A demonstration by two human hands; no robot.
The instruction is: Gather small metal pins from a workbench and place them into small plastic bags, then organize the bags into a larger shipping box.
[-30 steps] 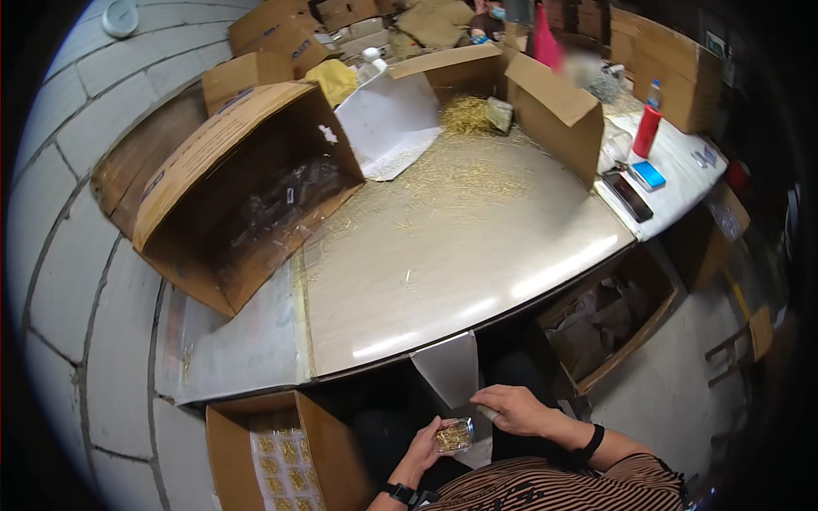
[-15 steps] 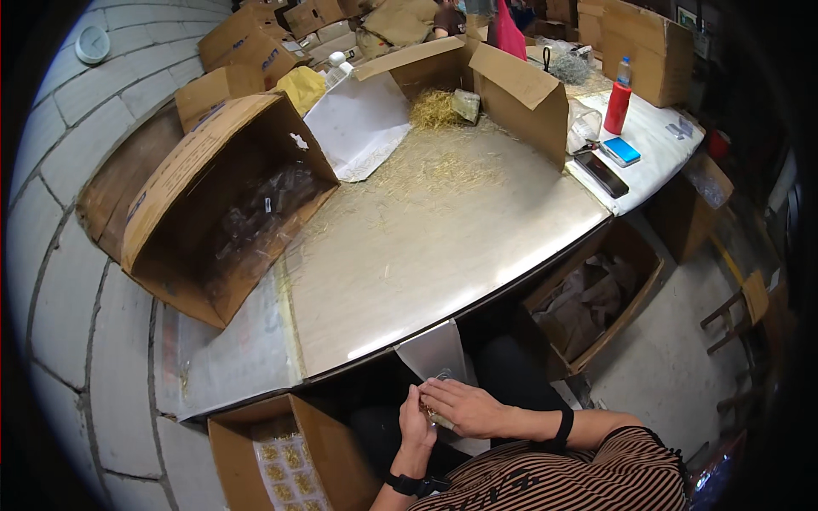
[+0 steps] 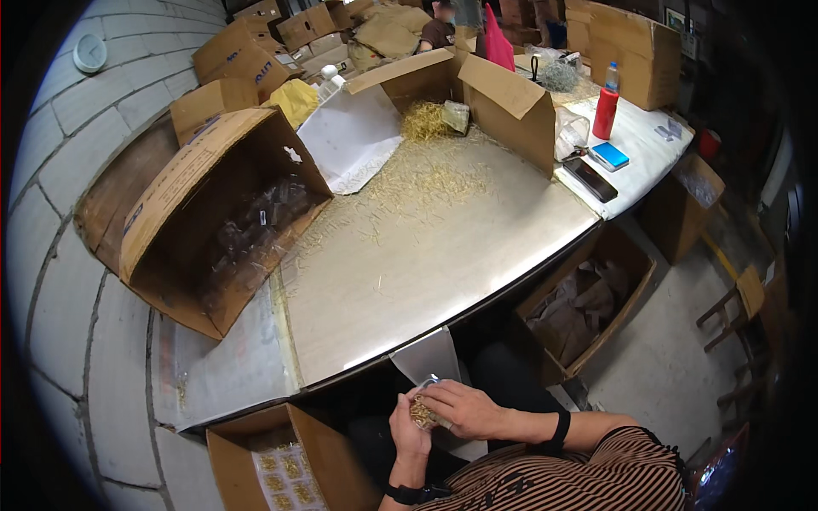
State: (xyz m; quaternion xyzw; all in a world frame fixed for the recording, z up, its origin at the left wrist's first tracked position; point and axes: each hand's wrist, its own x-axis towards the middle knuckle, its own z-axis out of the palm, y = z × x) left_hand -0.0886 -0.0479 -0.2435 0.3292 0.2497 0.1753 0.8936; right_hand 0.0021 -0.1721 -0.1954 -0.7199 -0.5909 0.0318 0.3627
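Note:
Close to my body, below the table's front edge, both hands are closed around a small clear plastic packet [image 3: 421, 414] of tiny gold-coloured metal pieces. My left hand [image 3: 410, 436] cups it from the left side. My right hand [image 3: 468, 411] lies over its right side with the fingers bent onto it, hiding part of it. What the gold pieces are exactly is too small to tell. A translucent sheet [image 3: 429, 356] hangs from the table edge just beyond my hands. Down to the left, an open carton [image 3: 334, 451] contains rows of clear packets [image 3: 288, 477] with similar gold pieces.
Loose gold pieces [image 3: 426, 183] are spread across the table [image 3: 383, 289], heaped [image 3: 423, 122] at its back. A tipped carton [image 3: 192, 183] with clear plastic pieces lies at left. A phone [image 3: 590, 180], blue-topped scale [image 3: 610, 157] and red bottle [image 3: 604, 113] are at right. Another person [image 3: 438, 32] is behind.
My hands have parted slightly, so more of the packet and its gold pieces shows between them. The left hand has shifted a little left and down. The view has tilted slightly.

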